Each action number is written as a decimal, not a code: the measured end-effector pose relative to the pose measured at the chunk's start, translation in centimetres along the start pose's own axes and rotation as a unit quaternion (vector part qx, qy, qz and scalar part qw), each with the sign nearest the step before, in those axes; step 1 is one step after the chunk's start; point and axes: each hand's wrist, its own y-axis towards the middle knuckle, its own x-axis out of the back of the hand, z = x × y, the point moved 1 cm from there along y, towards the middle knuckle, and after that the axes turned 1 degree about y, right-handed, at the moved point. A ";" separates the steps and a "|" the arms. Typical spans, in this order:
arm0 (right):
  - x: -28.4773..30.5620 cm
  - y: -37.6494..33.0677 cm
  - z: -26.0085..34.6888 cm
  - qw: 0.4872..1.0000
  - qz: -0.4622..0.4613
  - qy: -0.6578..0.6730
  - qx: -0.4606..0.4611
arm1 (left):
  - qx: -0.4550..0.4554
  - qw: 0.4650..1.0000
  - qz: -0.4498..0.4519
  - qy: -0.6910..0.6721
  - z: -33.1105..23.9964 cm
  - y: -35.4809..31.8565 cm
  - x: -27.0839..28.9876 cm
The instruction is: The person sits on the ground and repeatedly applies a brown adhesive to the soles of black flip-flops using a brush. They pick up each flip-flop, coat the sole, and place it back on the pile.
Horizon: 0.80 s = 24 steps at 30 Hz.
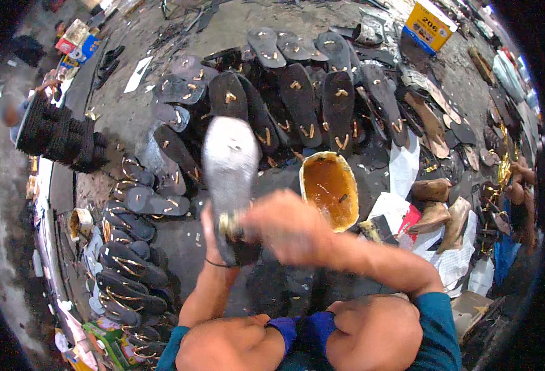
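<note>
A sandal sole (230,164), its upper part shiny and pale grey and its lower end black, stands tilted up in front of me. My left hand (212,241) is closed around the lower end from behind and the left. Blurred by motion, my right hand (291,226) is closed with its fingertips against the sole's lower part. A small pale, yellowish piece shows at those fingertips; what it is cannot be made out. Just beyond my right hand sits an open tub (356,201) holding amber, glue-like paste (328,185).
Many black soles (297,102) lie in an arc ahead. Finished-looking sandals (130,263) with gold trim line the left. Wooden shoe lasts (433,216) and paper sheets lie at right. A yellow box (430,28) stands far right. Another person's hand (49,86) is near stacked black soles (59,136).
</note>
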 end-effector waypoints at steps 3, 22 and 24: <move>-1.5 -4.3 4.2 0.980 0.194 0.022 0.021 | -0.030 0.960 0.097 -0.261 -2.0 0.9 -1.4; -1.0 -1.6 4.4 0.985 0.097 -0.060 0.130 | -0.030 0.995 -0.069 0.067 0.1 2.3 -2.4; 1.1 0.5 1.6 0.988 0.068 -0.110 0.087 | -0.064 0.984 -0.104 0.126 1.6 2.3 -1.2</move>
